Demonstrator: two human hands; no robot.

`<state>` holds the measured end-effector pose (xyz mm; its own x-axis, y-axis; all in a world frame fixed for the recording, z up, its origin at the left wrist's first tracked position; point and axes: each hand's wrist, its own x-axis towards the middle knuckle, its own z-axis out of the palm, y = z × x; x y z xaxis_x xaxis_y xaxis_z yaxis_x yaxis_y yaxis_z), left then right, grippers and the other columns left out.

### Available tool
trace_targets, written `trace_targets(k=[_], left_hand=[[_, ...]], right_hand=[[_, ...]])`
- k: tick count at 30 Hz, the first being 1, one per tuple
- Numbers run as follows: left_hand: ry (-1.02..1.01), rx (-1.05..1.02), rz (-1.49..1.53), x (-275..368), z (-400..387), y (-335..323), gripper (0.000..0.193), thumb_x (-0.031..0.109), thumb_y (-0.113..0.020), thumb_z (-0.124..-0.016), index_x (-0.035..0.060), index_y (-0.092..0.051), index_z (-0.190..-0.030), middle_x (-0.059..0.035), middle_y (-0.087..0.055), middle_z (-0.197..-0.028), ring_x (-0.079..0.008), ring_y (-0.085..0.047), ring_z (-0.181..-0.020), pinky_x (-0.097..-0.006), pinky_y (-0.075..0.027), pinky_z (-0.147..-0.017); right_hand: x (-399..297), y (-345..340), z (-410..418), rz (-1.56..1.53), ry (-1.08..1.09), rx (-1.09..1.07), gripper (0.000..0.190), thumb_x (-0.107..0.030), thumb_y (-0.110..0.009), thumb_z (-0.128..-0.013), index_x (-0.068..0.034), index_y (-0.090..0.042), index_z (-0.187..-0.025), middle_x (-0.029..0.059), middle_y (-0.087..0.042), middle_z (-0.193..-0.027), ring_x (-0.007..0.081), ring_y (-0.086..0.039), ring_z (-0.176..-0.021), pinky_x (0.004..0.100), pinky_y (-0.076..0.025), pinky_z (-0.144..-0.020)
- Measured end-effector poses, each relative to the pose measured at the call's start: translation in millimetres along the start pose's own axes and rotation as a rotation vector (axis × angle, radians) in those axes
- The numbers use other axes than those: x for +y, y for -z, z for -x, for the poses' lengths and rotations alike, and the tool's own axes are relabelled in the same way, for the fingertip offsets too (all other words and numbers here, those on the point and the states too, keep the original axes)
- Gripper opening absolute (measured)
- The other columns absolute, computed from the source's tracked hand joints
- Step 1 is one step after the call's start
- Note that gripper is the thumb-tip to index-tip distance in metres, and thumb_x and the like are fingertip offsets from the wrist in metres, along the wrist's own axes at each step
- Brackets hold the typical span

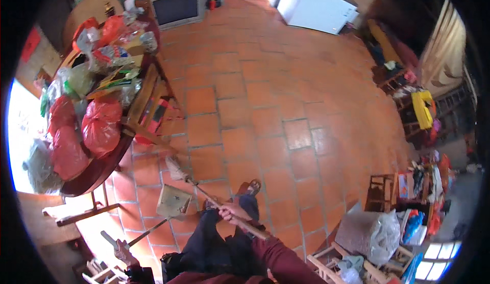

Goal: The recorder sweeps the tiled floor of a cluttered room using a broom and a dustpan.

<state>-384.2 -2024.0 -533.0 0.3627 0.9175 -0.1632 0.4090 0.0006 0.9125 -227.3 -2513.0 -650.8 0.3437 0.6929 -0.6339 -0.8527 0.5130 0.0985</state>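
Observation:
My right hand (232,212) is wrapped around the wooden handle of a broom (208,196). The broom's pale head (175,169) is down at the tiled floor, ahead and to the left of my feet. In my left hand (124,252) is the long handle of a dustpan (173,200), with a grey grip end jutting past my fingers. The light-coloured pan is on the floor just behind the broom head, and some small dark debris shows at its edge. My sandaled foot (253,186) stands right of the broom handle.
At left, a wooden table (92,182) bears several red plastic bags (101,127). An old television (178,6) and a white chest freezer (314,6) stand at the far side. Wooden chairs (379,192) and a clear plastic bag (384,236) crowd the right.

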Motion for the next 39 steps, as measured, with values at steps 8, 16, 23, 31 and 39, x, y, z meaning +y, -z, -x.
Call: trace_targets(k=[8, 16, 23, 31, 39], left_hand=[[-0.042, 0.148, -0.111, 51.6, 102.2, -46.6, 0.029, 0.025, -0.061, -0.085, -0.0042, -0.055, -0.088, -0.0094, -0.054, -0.084, -0.0183, -0.055, -0.079, -0.0314, -0.046, -0.07], [-0.07, 0.189, -0.007, 94.7, 165.5, -85.6, 0.029, 0.021, -0.059, -0.087, -0.0054, -0.053, -0.096, -0.0099, -0.054, -0.081, -0.0201, -0.055, -0.079, -0.0314, -0.046, -0.072], [-0.152, -0.007, 0.151, 76.2, 172.4, -108.0, 0.035, 0.018, -0.063, -0.085, -0.006, -0.054, -0.108, -0.0107, -0.054, -0.095, -0.0194, -0.055, -0.087, -0.0291, -0.046, -0.079], [0.1, 0.108, 0.158, 34.3, 94.7, -113.5, 0.03, 0.023, -0.063, -0.084, -0.0047, -0.058, -0.096, -0.0098, -0.058, -0.082, -0.0185, -0.057, -0.075, -0.028, -0.05, -0.072], [-0.038, 0.151, 0.144, 119.9, 156.3, -178.4, 0.028, 0.024, -0.069, -0.081, -0.0025, -0.06, -0.083, -0.0077, -0.057, -0.07, -0.0179, -0.056, -0.066, -0.0287, -0.048, -0.062]], right_hand=[[-180.2, 113.3, 82.1, -0.146, -0.009, 0.145, 0.008, -0.011, -0.046, -0.091, -0.013, -0.044, -0.099, -0.0053, -0.039, -0.063, 0.0016, -0.035, -0.045, 0.016, -0.03, -0.036], [-344.1, 98.0, 127.4, 0.698, 0.523, 0.657, 0.017, -0.008, -0.053, -0.082, -0.006, -0.05, -0.099, 0.0023, -0.05, -0.059, 0.0115, -0.046, -0.042, 0.0263, -0.04, -0.036], [-308.6, 139.6, 152.1, 0.732, 0.59, 0.662, 0.016, -0.009, -0.052, -0.084, -0.008, -0.049, -0.1, 0.0018, -0.048, -0.057, 0.0114, -0.046, -0.04, 0.0269, -0.04, -0.035], [-181.9, 31.0, 260.3, 0.347, 0.08, 0.366, 0.016, -0.009, -0.047, -0.089, -0.011, -0.045, -0.105, -0.0046, -0.036, -0.062, 0.0044, -0.034, -0.046, 0.0181, -0.028, -0.038], [-231.9, 129.6, 248.5, 0.281, -0.046, 0.354, 0.007, -0.01, -0.05, -0.087, -0.013, -0.051, -0.094, -0.0037, -0.046, -0.066, 0.0043, -0.043, -0.051, 0.0183, -0.033, -0.039]])
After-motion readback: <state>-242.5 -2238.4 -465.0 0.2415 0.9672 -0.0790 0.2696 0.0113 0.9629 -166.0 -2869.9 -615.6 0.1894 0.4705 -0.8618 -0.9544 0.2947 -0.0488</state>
